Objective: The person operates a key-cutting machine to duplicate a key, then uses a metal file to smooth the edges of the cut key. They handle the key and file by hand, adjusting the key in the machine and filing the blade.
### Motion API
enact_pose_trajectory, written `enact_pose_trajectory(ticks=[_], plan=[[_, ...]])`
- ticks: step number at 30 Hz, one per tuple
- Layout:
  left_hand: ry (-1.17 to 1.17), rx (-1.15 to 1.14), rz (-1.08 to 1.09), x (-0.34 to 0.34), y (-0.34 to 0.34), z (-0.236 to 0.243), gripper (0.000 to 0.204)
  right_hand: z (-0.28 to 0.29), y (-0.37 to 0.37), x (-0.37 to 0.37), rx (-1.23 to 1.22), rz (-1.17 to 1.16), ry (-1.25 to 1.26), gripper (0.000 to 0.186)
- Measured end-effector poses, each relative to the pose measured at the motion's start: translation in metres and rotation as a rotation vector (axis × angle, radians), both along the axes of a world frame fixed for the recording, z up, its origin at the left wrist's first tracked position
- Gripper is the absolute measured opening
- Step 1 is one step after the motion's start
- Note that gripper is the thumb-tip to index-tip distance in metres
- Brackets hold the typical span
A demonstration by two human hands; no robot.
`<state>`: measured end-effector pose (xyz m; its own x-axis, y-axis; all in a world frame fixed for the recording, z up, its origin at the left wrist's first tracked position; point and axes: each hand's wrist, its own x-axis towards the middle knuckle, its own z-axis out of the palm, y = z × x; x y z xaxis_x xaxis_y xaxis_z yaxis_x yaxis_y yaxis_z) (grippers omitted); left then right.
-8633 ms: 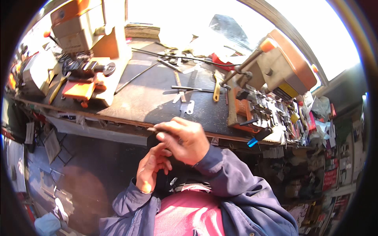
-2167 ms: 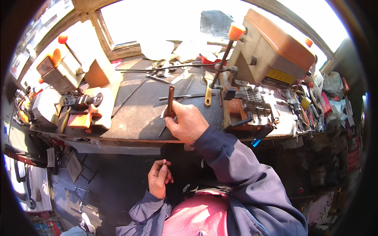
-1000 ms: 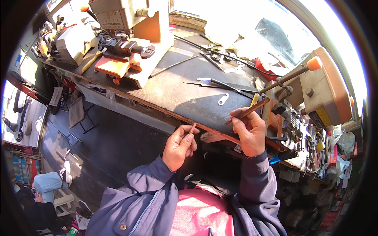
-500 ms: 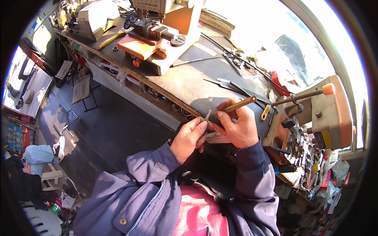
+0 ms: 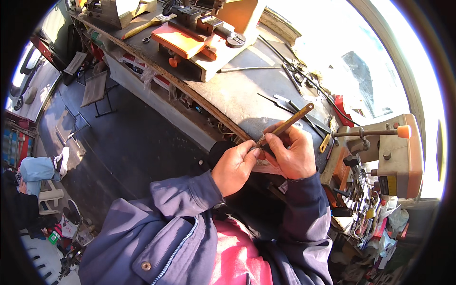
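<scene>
Just off the bench edge, my left hand [image 5: 236, 168] pinches a small piece [image 5: 258, 148], mostly hidden by the fingers, perhaps metal. My right hand [image 5: 294, 153] grips a long, narrow brownish-yellow tool [image 5: 299, 114] with a hole at its upper end, angled down to the small piece, where the two hands meet. Behind them on the dark bench [image 5: 223, 97] lie black flat tools [image 5: 270, 101] and a yellow-handled tool [image 5: 324, 145].
An orange-topped machine [image 5: 177, 37] stands at the upper left, another machine [image 5: 389, 156] at the right beside jumbled small items [image 5: 361, 213]. Folding chairs [image 5: 94, 88] are on the dark floor [image 5: 118, 137]. A seated person [image 5: 33, 180] in pale jeans is at lower left.
My hands, apart a second ago, have come together at the small piece, the tool's lower end now among the fingers. The view has turned, bringing the bench's left end higher in frame.
</scene>
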<state>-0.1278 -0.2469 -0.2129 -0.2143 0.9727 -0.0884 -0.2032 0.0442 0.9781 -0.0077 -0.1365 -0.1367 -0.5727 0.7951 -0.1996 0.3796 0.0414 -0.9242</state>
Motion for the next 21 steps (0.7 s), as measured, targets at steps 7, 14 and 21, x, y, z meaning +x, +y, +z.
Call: enact_pose_trajectory(ticks=[7, 14, 21], plan=[[0.035, -0.002, 0.032, 0.003, -0.001, 0.006, 0.022, -0.009, 0.005, -0.003, 0.205, 0.09, -0.109, 0.011], [0.033, 0.018, 0.038, 0.005, 0.0, 0.001, 0.025, -0.021, -0.002, -0.006, 0.642, 0.089, -0.148, 0.008], [-0.088, 0.048, -0.012, 0.0, 0.002, 0.0, 0.031, -0.032, 0.005, -0.013, 0.855, -0.021, -0.137, 0.008]])
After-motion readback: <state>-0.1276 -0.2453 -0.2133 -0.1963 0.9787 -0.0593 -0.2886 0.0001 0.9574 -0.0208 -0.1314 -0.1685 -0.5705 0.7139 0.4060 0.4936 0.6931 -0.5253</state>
